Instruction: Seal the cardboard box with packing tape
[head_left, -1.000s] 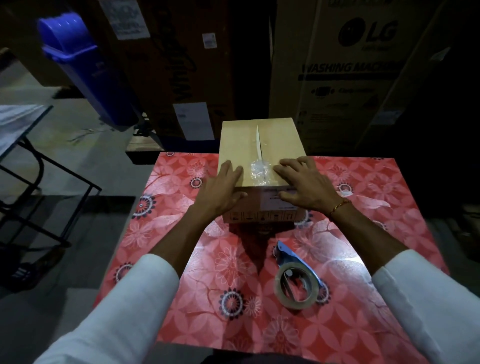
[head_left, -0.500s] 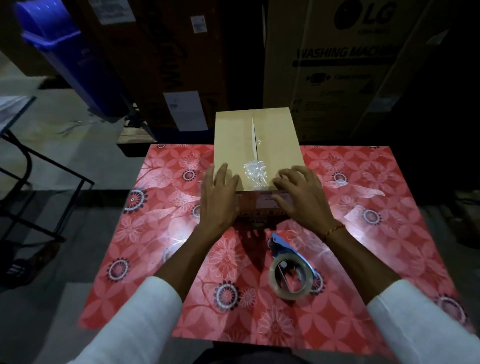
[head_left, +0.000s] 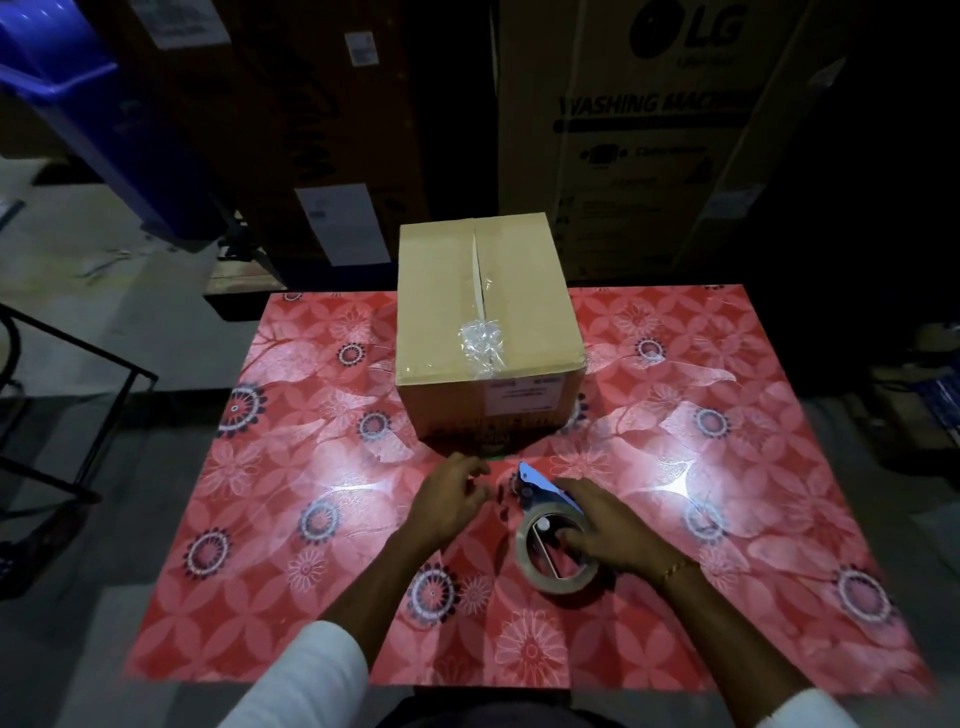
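The cardboard box (head_left: 488, 332) sits at the far middle of the red flowery table (head_left: 727, 467), flaps folded shut, with only a crinkly bit of clear tape (head_left: 480, 345) near the front of the seam. A moment ago both hands pressed on the box; now they have let go and come down to the tape dispenser (head_left: 553, 535) lying in front of it. The right hand (head_left: 610, 530) has its fingers curled on the roll. The left hand (head_left: 449, 499) is loosely curled beside it, holding nothing. I think more taping comes next.
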